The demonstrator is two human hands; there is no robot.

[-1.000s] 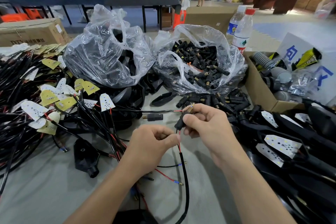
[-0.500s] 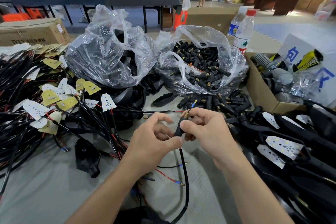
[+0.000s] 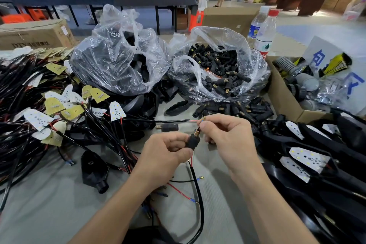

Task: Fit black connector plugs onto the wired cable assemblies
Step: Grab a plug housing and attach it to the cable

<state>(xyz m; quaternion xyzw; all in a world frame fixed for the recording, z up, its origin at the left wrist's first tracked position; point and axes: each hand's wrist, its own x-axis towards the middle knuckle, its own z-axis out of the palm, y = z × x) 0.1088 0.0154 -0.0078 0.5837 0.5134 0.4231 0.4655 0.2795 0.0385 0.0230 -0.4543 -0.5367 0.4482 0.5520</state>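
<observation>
Black plug, brass-tipped: held above the grey table at centre, pinched between the thumb and curled fingers of the left hand. Right hand: thumb and forefinger closed on thin red and blue wire ends just above the plug's brass end. Black cable: runs from under the plug toward the near edge. Clear bag of loose plugs: behind the hands. Spare plug: lying on the table just beyond the left hand. Pile of wired cables: far left.
</observation>
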